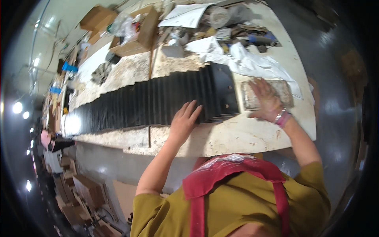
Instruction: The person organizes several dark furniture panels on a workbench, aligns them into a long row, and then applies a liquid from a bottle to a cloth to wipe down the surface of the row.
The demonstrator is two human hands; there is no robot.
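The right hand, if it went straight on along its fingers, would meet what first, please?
Beyond the block under it, the right hand would probably meet the white cloth first, though depth is unclear.

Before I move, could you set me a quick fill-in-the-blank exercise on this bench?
1. The left hand is at the near edge of the overlapping panels, whose colour is ____.
2. The right hand is over a worn block, on the panels' ____ side.
3. The apron is ____ in colour.

Missing words: black; right; red.
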